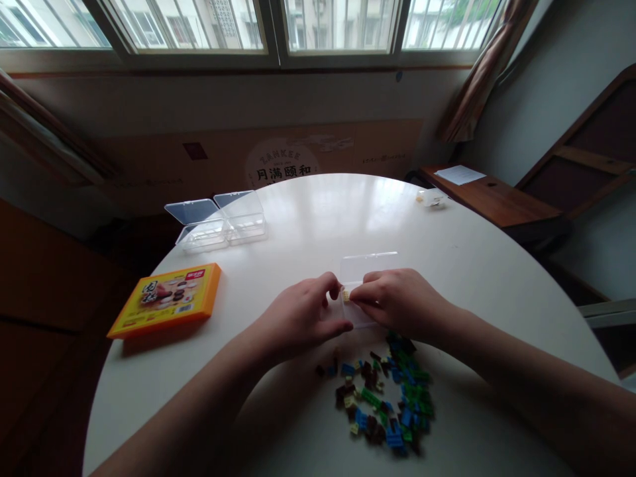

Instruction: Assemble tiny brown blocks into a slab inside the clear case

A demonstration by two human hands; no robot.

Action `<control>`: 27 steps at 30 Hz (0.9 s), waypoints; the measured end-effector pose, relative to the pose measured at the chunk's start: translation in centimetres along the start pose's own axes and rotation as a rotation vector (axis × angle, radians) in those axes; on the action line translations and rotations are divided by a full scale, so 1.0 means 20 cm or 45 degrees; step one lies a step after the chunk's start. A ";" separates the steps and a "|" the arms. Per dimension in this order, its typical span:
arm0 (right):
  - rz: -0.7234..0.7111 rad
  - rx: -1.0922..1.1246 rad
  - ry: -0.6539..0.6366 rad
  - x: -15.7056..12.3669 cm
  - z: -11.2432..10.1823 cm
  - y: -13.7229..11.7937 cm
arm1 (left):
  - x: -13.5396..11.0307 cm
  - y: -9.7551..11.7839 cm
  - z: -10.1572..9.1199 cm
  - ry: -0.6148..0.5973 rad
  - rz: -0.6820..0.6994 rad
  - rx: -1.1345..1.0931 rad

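Only a sliver of the small pale yellow piece (345,295) shows, pinched in the right hand (397,301). Whether the left hand (298,318) grips it too is hidden. The right hand covers the near part of the clear plastic box (370,264). The print on the flat orange box (169,298) is too small to read.

Brick pile (387,397) before the small box (368,270) (two open cases (221,224) behind, left) on the table (318,212).

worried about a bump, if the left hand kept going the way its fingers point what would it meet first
Probably the small cream brick pinched by the right hand, just ahead of the left hand; depth is unclear.
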State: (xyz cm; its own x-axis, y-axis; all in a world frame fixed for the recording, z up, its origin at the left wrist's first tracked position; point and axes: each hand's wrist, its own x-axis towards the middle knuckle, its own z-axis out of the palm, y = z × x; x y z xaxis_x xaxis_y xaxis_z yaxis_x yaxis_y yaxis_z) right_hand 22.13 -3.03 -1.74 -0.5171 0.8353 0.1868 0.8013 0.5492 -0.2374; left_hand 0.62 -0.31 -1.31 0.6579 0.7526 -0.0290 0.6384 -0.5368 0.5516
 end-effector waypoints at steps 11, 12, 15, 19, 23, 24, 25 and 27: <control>-0.022 0.061 0.008 -0.01 0.00 0.01 | 0.00 0.00 0.00 -0.019 -0.012 0.002; -0.027 0.075 0.005 -0.02 0.00 0.01 | 0.00 0.00 0.00 -0.022 -0.011 0.003; -0.043 0.103 -0.015 -0.02 -0.01 0.02 | 0.00 0.00 0.00 -0.019 -0.004 0.009; -0.071 0.110 -0.018 -0.02 -0.01 0.02 | 0.00 0.00 0.00 -0.003 0.002 0.008; -0.093 0.101 -0.029 -0.01 0.00 0.02 | 0.00 0.00 0.00 -0.003 0.007 0.005; -0.097 0.105 -0.035 -0.01 -0.01 0.02 | 0.00 0.00 0.01 -0.005 0.004 0.006; -0.099 0.112 -0.041 -0.01 -0.01 0.02 | 0.00 0.00 0.01 -0.008 0.001 0.006; -0.097 0.122 -0.048 -0.01 -0.01 0.02 | 0.00 0.00 0.01 -0.007 0.000 0.009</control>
State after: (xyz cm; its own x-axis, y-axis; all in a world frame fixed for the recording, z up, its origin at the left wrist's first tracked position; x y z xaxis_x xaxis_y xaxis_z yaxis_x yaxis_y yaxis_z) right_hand 22.70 -3.01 -1.72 -0.5876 0.7905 0.1725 0.7279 0.6096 -0.3141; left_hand 0.73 -0.35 -1.39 0.6600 0.7505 -0.0336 0.6411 -0.5393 0.5460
